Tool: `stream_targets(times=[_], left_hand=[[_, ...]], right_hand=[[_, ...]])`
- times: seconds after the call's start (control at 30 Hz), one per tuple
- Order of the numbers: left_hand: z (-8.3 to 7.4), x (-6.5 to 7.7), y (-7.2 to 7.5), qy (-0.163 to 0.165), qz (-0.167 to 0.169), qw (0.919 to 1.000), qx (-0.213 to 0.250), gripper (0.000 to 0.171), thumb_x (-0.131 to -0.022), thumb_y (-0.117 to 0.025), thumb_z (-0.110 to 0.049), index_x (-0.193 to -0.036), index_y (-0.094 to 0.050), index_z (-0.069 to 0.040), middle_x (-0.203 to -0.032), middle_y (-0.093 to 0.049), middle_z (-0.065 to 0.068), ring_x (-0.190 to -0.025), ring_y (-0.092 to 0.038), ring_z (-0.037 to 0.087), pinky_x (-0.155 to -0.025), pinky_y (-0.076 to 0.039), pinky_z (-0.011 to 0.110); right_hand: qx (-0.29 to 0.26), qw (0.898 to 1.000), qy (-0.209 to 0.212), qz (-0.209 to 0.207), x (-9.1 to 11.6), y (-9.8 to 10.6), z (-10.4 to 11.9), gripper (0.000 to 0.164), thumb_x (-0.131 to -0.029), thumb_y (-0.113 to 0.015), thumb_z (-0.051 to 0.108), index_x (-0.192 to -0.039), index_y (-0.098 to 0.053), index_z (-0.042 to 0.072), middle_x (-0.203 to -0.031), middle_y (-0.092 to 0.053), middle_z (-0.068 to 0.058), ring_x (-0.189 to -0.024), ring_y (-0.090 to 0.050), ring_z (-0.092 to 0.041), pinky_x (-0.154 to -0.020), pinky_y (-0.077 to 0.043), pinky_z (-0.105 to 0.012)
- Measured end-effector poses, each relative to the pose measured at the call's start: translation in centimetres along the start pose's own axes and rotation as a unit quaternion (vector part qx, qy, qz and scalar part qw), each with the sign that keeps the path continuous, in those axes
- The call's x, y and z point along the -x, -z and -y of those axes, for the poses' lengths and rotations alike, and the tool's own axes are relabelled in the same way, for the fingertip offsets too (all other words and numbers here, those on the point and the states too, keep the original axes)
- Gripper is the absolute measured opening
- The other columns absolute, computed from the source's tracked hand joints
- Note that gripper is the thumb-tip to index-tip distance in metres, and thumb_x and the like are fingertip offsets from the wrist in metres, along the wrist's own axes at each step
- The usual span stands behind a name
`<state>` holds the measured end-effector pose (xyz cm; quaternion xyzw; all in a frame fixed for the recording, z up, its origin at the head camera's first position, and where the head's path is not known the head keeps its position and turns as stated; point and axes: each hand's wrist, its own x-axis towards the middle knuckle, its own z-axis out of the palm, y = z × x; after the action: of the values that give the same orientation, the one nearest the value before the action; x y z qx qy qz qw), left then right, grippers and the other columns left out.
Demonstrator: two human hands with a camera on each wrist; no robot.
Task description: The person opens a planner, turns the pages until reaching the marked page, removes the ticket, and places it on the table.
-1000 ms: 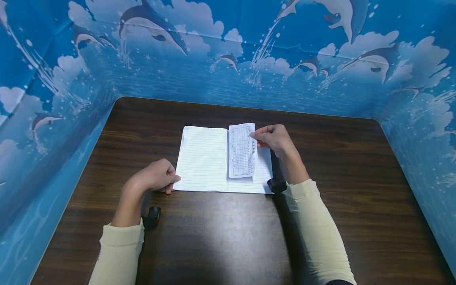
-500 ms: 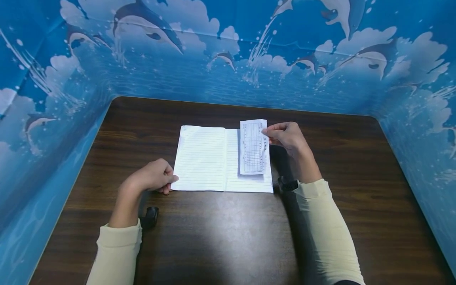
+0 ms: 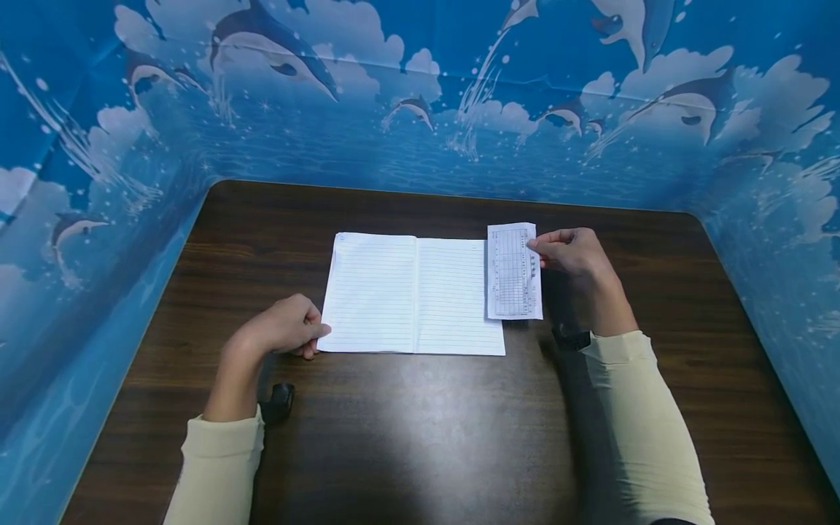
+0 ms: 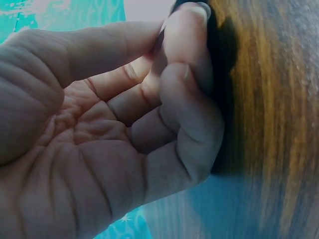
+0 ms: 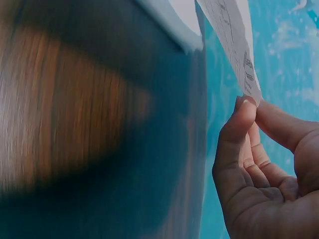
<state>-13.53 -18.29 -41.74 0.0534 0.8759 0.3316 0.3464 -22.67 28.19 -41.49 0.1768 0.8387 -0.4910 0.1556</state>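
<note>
An open notebook (image 3: 374, 299) with lined white pages lies on the dark wooden table. At its lower left corner, my left hand (image 3: 289, 324) pinches the page edge between thumb and curled fingers; the left wrist view shows those fingers (image 4: 187, 109) bent against the tabletop. My right hand (image 3: 574, 255) pinches the right edge of a small paper slip (image 3: 514, 273) printed with a table grid. The slip is held above the table, overlapping the notebook's upper right edge. In the right wrist view, thumb and index finger grip the slip's (image 5: 234, 45) edge.
The brown wood-grain table (image 3: 407, 437) extends around the notebook on every side. A blue curtain (image 3: 420, 160) printed with dolphins and clouds rises along the table's far and side edges. Dark wrist straps (image 3: 278, 401) sit at both wrists.
My right hand has carried the slip rightward, from over the middle of the right page to past the notebook's right edge. My left hand has stayed at the lower left corner.
</note>
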Motion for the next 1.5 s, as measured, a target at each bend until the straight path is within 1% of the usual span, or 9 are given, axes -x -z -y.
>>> stream_targets(times=[0.3,0.43,0.57,0.7,0.83,0.97,1.17,1.33,1.5], left_hand=[[0.0,0.2,-0.1,0.003,-0.005,1.0000,-0.003,0.036,-0.108,-0.062,-0.011,-0.073,-0.068,-0.003,-0.064,-0.065,0.006,-0.059,-0.058,0.016,-0.063,-0.047,0.031],[-0.1,0.2,-0.1,0.006,-0.007,0.9999,-0.005,0.036,-0.108,-0.062,-0.011,-0.073,-0.068,-0.003,-0.064,-0.066,0.006,-0.059,-0.057,0.016,-0.062,-0.046,0.031],[-0.2,0.1,-0.1,0.006,-0.007,0.9999,-0.006,0.035,-0.108,-0.063,-0.012,-0.075,-0.069,-0.003,-0.065,-0.066,0.007,-0.059,-0.056,0.016,-0.062,-0.045,0.031],[-0.2,-0.1,-0.2,0.007,-0.006,0.9999,-0.004,0.034,-0.108,-0.063,-0.011,-0.076,-0.069,-0.003,-0.065,-0.066,0.006,-0.059,-0.056,0.016,-0.062,-0.045,0.031],[-0.2,-0.1,-0.2,0.007,-0.004,1.0000,-0.004,0.035,-0.109,-0.062,-0.012,-0.075,-0.069,-0.003,-0.065,-0.066,0.006,-0.059,-0.056,0.016,-0.062,-0.046,0.031],[-0.2,0.0,-0.2,0.007,-0.007,0.9999,-0.007,0.035,-0.109,-0.062,-0.012,-0.076,-0.069,-0.003,-0.066,-0.065,0.007,-0.060,-0.056,0.017,-0.062,-0.046,0.032],[-0.3,0.2,-0.4,-0.001,-0.013,0.9999,-0.010,0.034,-0.109,-0.061,-0.011,-0.077,-0.069,-0.003,-0.067,-0.065,0.007,-0.062,-0.058,0.018,-0.064,-0.048,0.032],[-0.3,0.2,-0.4,0.004,-0.017,0.9998,-0.009,0.034,-0.109,-0.061,-0.012,-0.078,-0.069,-0.002,-0.067,-0.065,0.008,-0.063,-0.058,0.019,-0.064,-0.047,0.032],[-0.3,0.2,-0.4,0.003,-0.016,0.9998,-0.011,0.034,-0.109,-0.060,-0.012,-0.077,-0.068,-0.003,-0.067,-0.065,0.007,-0.063,-0.057,0.019,-0.063,-0.046,0.032]], right_hand=[[0.069,0.997,-0.011,-0.026,-1.1,2.0,-3.0,0.038,-0.105,-0.072,0.032,-0.127,-0.067,0.002,-0.134,-0.064,-0.021,-0.111,-0.065,-0.032,-0.100,-0.055,-0.041],[0.092,0.995,0.002,-0.039,-1.3,1.9,-4.0,0.035,-0.105,-0.072,0.027,-0.126,-0.068,-0.001,-0.131,-0.066,-0.023,-0.105,-0.065,-0.030,-0.087,-0.058,-0.030],[0.116,0.992,0.021,-0.055,-1.2,1.7,-4.5,0.034,-0.104,-0.073,0.025,-0.123,-0.069,-0.003,-0.124,-0.068,-0.025,-0.094,-0.065,-0.027,-0.072,-0.053,-0.021],[0.132,0.989,0.025,-0.058,-0.7,1.6,-4.3,0.035,-0.104,-0.074,0.025,-0.124,-0.068,-0.003,-0.120,-0.069,-0.025,-0.091,-0.065,-0.026,-0.072,-0.055,-0.022],[0.157,0.986,0.032,-0.047,0.8,1.5,-3.7,0.034,-0.106,-0.070,0.025,-0.126,-0.066,-0.003,-0.118,-0.068,-0.026,-0.091,-0.068,-0.029,-0.077,-0.058,-0.029],[0.184,0.981,0.060,-0.014,3.0,0.5,-2.9,0.031,-0.107,-0.068,0.023,-0.122,-0.069,-0.004,-0.111,-0.070,-0.026,-0.088,-0.072,-0.030,-0.077,-0.058,-0.033],[0.211,0.974,0.082,0.031,5.7,-1.8,-3.0,0.029,-0.104,-0.071,0.022,-0.120,-0.071,-0.002,-0.106,-0.074,-0.022,-0.083,-0.071,-0.025,-0.072,-0.054,-0.029],[0.213,0.969,0.112,0.051,7.0,-3.8,-3.4,0.027,-0.102,-0.073,0.019,-0.119,-0.072,-0.001,-0.111,-0.074,-0.022,-0.082,-0.070,-0.025,-0.069,-0.055,-0.029],[0.208,0.969,0.124,0.057,7.8,-5.5,-3.5,0.024,-0.101,-0.075,0.015,-0.117,-0.072,-0.002,-0.106,-0.075,-0.022,-0.072,-0.070,-0.022,-0.061,-0.051,-0.027]])
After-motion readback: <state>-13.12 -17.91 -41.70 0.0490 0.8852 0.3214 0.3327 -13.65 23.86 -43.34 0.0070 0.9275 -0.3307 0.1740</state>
